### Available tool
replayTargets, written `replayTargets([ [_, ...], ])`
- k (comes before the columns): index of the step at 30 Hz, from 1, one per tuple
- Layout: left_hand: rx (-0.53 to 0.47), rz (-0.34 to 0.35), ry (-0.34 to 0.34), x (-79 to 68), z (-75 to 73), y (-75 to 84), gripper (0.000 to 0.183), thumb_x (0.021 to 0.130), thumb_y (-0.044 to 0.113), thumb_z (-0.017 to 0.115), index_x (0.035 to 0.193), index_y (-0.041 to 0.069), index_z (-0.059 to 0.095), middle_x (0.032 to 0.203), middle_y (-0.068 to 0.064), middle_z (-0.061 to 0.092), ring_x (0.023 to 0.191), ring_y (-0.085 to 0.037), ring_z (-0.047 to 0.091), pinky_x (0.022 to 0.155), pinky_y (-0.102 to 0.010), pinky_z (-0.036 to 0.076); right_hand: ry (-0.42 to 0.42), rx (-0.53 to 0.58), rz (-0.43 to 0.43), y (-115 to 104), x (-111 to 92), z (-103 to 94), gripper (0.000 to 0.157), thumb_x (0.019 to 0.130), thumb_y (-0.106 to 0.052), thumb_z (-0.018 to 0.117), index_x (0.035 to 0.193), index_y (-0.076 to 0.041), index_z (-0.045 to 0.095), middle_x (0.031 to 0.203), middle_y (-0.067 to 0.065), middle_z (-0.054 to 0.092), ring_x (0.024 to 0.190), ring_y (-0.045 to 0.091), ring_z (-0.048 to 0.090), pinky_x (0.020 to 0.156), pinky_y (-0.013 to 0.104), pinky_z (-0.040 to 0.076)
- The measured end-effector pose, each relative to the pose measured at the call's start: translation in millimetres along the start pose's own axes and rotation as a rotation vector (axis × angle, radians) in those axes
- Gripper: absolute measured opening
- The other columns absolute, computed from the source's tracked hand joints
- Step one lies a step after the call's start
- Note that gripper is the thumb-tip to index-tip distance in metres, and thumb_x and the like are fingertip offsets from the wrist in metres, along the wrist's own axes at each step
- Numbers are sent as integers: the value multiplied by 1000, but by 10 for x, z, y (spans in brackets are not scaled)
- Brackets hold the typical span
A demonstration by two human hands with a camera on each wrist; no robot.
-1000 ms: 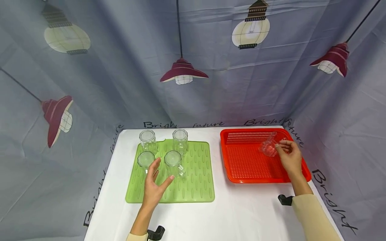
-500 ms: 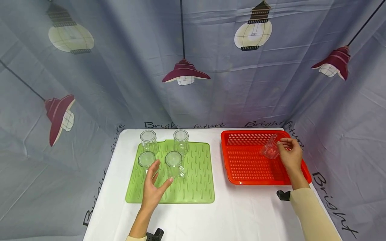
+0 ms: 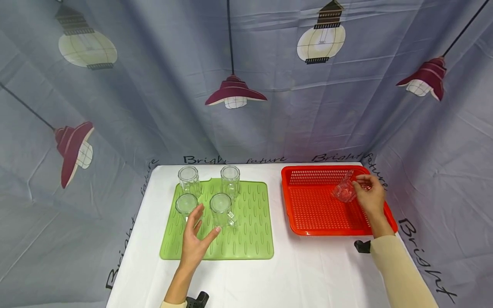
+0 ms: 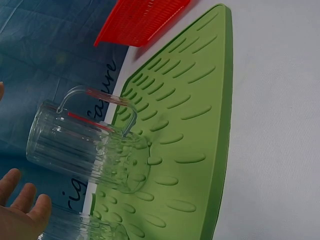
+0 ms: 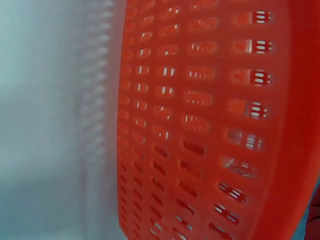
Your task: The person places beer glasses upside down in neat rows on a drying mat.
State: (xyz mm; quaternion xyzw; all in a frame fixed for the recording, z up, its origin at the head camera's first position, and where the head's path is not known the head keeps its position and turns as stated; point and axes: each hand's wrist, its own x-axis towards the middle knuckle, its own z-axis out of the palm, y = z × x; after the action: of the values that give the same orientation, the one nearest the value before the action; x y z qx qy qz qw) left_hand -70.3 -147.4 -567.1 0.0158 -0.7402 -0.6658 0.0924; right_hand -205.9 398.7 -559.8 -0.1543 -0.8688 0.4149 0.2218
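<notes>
Several clear glass mugs stand in two rows on a green drying mat (image 3: pixel 252 231). My left hand (image 3: pixel 194 244) hovers at the mat's front, fingers and thumb spread, holding nothing. Nearest to it are the front left mug (image 3: pixel 186 203) and the front right mug (image 3: pixel 221 209), whose handle (image 4: pixel 107 97) shows in the left wrist view. Behind them are the back left mug (image 3: pixel 189 179) and back right mug (image 3: pixel 230 179). Over on the right, my right hand (image 3: pixel 371 199) pinches another glass mug (image 3: pixel 344 191), tilted inside a red plastic basket (image 3: pixel 304 231). The right wrist view shows mostly basket wall.
A white cloth (image 3: pixel 292 273) covers the table, with a stretch of it between mat and basket. Grey curtains (image 3: pixel 262 128) printed with lamps enclose the back and both sides. The basket's raised rim surrounds the right hand's work.
The mug in the basket has shifted and turned slightly with the right hand. My left hand has stayed almost still, and the mugs on the mat have not moved.
</notes>
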Motion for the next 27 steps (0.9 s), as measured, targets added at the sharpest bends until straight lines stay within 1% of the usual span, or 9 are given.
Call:
replayTargets([
  [2, -5, 2, 2, 4, -6, 0, 91, 88, 6, 88, 164, 18, 41, 168, -2, 46, 160, -29, 38, 135, -58, 28, -22, -51, -40, -12, 13, 8, 22, 101, -8, 72, 121, 0, 72, 108, 11, 69, 86, -6, 47, 73, 8, 38],
  [3, -7, 3, 4, 7, -8, -1, 90, 88, 6, 88, 164, 18, 41, 168, -2, 46, 160, -30, 38, 135, -59, 28, -31, -78, -62, -19, 16, 14, 21, 101, -7, 72, 120, 0, 73, 109, 16, 69, 87, -4, 46, 75, 12, 37],
  [6, -14, -5, 7, 10, -13, -4, 90, 88, 6, 88, 164, 21, 42, 168, -1, 46, 160, -29, 37, 136, -58, 28, -47, -134, -111, -41, 13, 25, 18, 101, -5, 70, 117, 2, 74, 106, 25, 68, 88, 6, 43, 80, 26, 34],
  [9, -16, -16, 6, 7, -11, -2, 90, 88, 8, 88, 163, 25, 42, 167, 0, 46, 160, -28, 38, 136, -57, 28, -54, -148, -122, -60, -15, 27, 17, 102, -6, 68, 116, 3, 73, 103, 26, 68, 90, 17, 45, 81, 33, 33],
  [12, -15, -20, 4, 9, -9, -1, 90, 88, 8, 88, 163, 26, 42, 168, 0, 46, 160, -28, 37, 136, -56, 28, -62, -168, -143, -55, -56, 20, 17, 102, -4, 66, 116, 4, 71, 103, 29, 70, 94, 28, 50, 82, 36, 34],
  [16, -14, -11, -4, 19, -4, 6, 89, 89, 7, 87, 164, 22, 42, 168, -2, 45, 161, -30, 36, 136, -58, 27, -57, -198, -178, -11, -115, 13, 17, 101, -1, 66, 116, 7, 69, 106, 33, 72, 99, 38, 51, 83, 42, 33],
  [20, -10, -18, -12, 18, -5, 10, 89, 89, 7, 87, 165, 17, 41, 169, -3, 44, 161, -30, 36, 135, -59, 27, -30, -217, -179, 23, -156, 15, 17, 101, -1, 66, 116, 7, 70, 107, 33, 71, 100, 42, 50, 84, 46, 33],
  [24, -12, -36, -8, 5, -8, 8, 90, 88, 7, 87, 164, 19, 41, 169, -2, 45, 161, -28, 36, 136, -56, 28, -10, -223, -181, 22, -177, 16, 17, 101, -1, 65, 115, 7, 70, 107, 33, 71, 102, 43, 51, 86, 47, 34],
  [27, -11, -41, -2, -2, -5, 2, 90, 88, 7, 87, 165, 19, 41, 169, -2, 44, 161, -27, 36, 136, -55, 28, 3, -219, -195, 8, -188, 16, 16, 101, -1, 66, 115, 7, 70, 107, 32, 71, 103, 41, 51, 85, 46, 33],
])
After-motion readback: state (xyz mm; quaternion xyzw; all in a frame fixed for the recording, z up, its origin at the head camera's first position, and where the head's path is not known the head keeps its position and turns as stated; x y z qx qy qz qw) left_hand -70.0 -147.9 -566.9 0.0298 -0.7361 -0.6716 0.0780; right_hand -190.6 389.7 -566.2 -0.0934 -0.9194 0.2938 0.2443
